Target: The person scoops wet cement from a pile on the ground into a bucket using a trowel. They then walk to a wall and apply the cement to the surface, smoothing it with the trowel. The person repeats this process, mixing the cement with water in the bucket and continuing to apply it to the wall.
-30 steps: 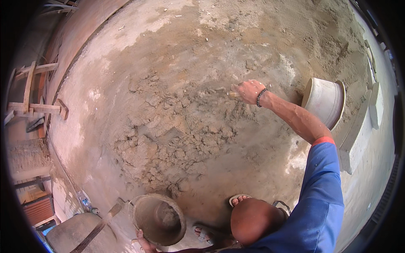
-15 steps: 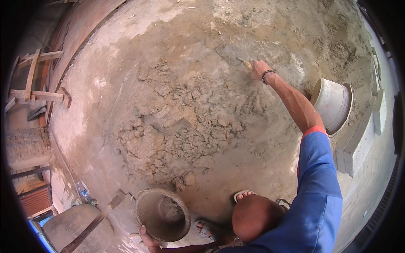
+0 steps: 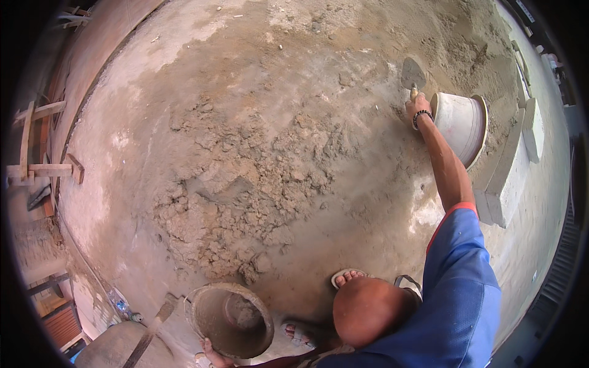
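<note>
And here's the right hand (image 3: pixel 419 110), arm outstretched, fingers wrapped around the tan handle of a trowel (image 3: pixel 413 73), its blade pointing away just beyond the knuckles. Just right of that hand, a pale bucket (image 3: pixel 455 122); to its left and nearer the body, a lumpy grey-brown mix (image 3: pixel 245 196). Down low, the left hand (image 3: pixel 215 356) grips the rim of a mud-smeared bucket (image 3: pixel 205 314) directly beyond it.

Trowel (image 3: pixel 413 74) blade looks metal, matt. Mortar (image 3: pixel 245 193) rough, lumpy; bucket (image 3: pixel 208 314) matt, crusted. Sleeve (image 3: pixel 461 273) matt cloth, frame (image 3: pixel 42 170) wood.
</note>
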Demonstrator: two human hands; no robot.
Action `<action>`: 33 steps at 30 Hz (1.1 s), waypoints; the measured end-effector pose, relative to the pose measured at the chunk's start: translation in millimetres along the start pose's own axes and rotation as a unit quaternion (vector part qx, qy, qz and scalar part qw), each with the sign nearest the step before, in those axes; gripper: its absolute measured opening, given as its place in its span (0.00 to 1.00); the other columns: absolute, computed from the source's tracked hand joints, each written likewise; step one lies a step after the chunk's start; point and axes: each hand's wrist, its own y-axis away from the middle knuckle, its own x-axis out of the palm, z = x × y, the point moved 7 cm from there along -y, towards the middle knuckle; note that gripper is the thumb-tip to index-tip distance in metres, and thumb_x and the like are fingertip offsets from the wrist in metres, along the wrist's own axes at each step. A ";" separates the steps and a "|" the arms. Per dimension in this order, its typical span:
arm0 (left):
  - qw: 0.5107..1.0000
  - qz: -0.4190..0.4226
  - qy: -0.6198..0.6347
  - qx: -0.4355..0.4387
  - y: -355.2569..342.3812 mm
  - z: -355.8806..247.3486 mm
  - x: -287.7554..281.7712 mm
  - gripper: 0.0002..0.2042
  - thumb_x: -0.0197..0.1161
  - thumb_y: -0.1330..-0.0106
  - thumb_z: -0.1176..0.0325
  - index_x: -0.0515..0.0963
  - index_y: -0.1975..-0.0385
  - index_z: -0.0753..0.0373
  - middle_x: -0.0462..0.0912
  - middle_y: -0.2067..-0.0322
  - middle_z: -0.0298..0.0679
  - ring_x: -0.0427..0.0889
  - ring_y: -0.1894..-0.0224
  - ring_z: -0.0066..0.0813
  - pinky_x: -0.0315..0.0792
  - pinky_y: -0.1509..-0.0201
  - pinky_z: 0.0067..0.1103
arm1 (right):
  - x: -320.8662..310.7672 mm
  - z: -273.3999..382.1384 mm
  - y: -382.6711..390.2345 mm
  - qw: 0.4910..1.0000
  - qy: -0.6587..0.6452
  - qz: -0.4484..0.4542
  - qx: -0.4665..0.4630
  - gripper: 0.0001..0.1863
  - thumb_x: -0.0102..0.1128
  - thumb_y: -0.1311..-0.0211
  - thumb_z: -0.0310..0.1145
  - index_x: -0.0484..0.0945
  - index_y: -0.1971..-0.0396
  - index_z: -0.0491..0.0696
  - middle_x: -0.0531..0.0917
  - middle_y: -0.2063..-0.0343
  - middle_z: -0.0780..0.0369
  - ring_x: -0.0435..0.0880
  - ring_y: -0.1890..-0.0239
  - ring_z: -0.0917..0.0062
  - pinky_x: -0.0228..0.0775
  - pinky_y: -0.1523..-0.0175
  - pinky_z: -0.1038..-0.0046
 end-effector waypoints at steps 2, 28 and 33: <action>0.993 0.030 0.038 0.105 17.4 -30.5 48.6 0.34 0.61 0.41 0.57 0.57 0.36 0.63 0.68 0.43 0.50 0.71 0.45 0.49 0.68 0.42 0.42 | 2.8 -27.6 -9.3 0.998 -0.007 0.048 0.038 0.20 0.59 0.44 0.38 0.73 0.55 0.40 0.82 0.59 0.48 0.82 0.53 0.57 0.73 0.52 0.60; 0.981 -0.143 -0.132 0.017 26.8 -23.3 25.4 0.28 0.48 0.30 0.48 0.70 0.39 0.62 0.76 0.45 0.43 0.73 0.44 0.38 0.64 0.39 0.33 | -2.7 108.8 149.1 0.930 0.087 0.154 -0.322 0.20 0.60 0.46 0.33 0.69 0.55 0.43 0.82 0.71 0.45 0.82 0.62 0.50 0.74 0.57 0.53; 0.989 -0.124 -0.078 -0.024 57.9 -36.6 76.1 0.30 0.47 0.30 0.47 0.66 0.37 0.63 0.71 0.41 0.44 0.69 0.40 0.40 0.60 0.36 0.34 | -22.0 -43.7 -23.7 0.999 -0.034 -0.019 -0.001 0.21 0.57 0.46 0.38 0.75 0.58 0.38 0.82 0.62 0.44 0.82 0.57 0.53 0.74 0.52 0.59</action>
